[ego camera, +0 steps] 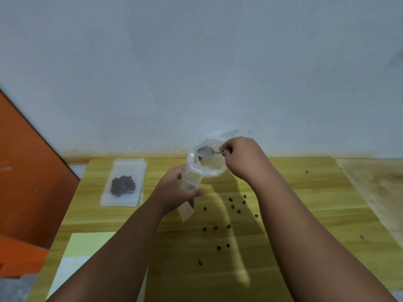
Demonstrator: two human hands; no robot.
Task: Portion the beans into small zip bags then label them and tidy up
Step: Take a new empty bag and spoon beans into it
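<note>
Step in hand: spooning beans from the big bag (210, 170) into a zip bag (192, 178).

**Position of parts**
- The left hand (174, 192) grips the zip bag round its middle, fingers and thumb curled about it. The bag is held above the tabletop (305, 203), mouth tilted up toward the big bag and just beside it.
- The right hand (242, 158) pinches the handle of the spoon (206, 152). The bowl sits in the mouth of the big bag, at the far edge of the tabletop. Whether the bowl carries a load cannot be told.
- A filled bag (123, 184) lies flat at the left with a dark heap inside.
- Loose beans (232, 207) are scattered over the tabletop below and in front of both hands.
- A pale sheet (87, 243) lies at the near left, probably for labelling.

**Procedure**
1. Open the zip bag mouth fully before the spoon leaves the big bag. A slight squeeze on its side edges should bow it open.
2. Bring the zip bag mouth under the spoon, touching or just beside the big bag rim, so the load crosses no open gap.
3. Lift the spoon level and take moderate loads. Heaped loads are the likely source of the spill.
4. Put the tip inside the mouth, then tip slowly.
5. Match the fill to the heap in the filled bag.

**Caution**
Thin film gives way easily, and a tight grip may close the mouth. The scattered beans need collecting before tidy-up.
</note>
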